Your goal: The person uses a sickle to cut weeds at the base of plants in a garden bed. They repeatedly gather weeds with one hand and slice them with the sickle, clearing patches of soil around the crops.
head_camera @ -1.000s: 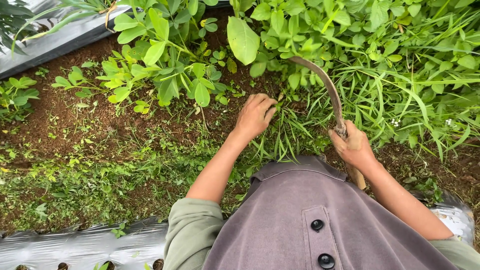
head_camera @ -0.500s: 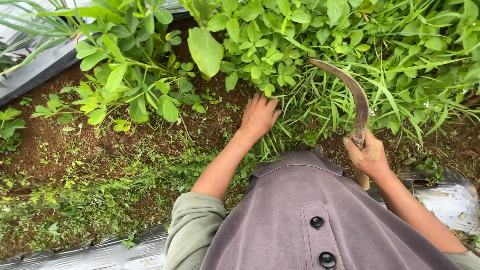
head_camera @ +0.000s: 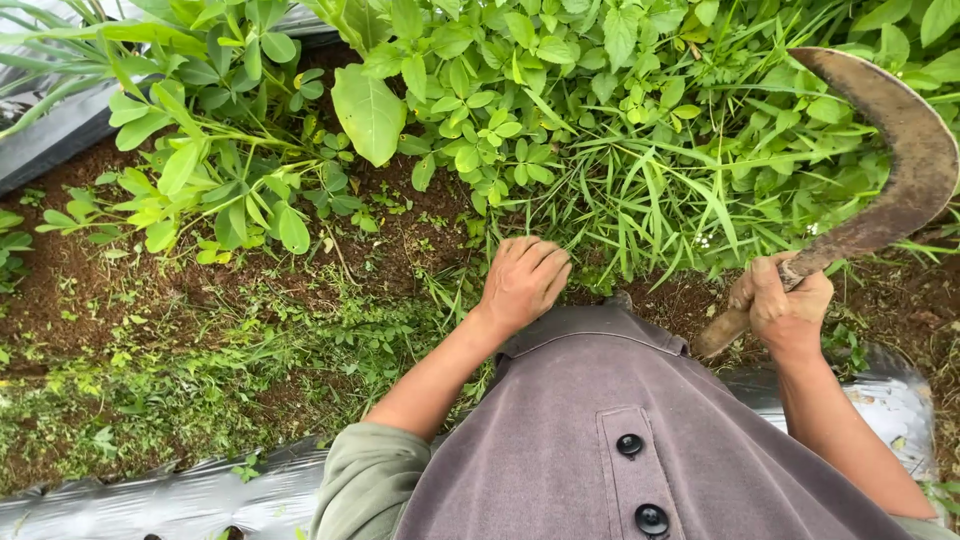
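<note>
The right hand (head_camera: 788, 305) has its fingers wrapped tight around the wooden handle of a rusty sickle (head_camera: 890, 170), blade curving up toward one o'clock. The left hand (head_camera: 523, 280) curls loosely into a grass clump (head_camera: 640, 215) (grip hidden) at twelve o'clock.

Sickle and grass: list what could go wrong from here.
1. The left hand grips the grass low at its base while the right hand holds the sickle raised beside it; a cut into that clump could likely catch the fingers.
2. The leafy plants crowd right against the grass, so the curved blade might slice them too.
3. The right hand's grip sits where handle meets blade; a slip could reach the edge.
</note>
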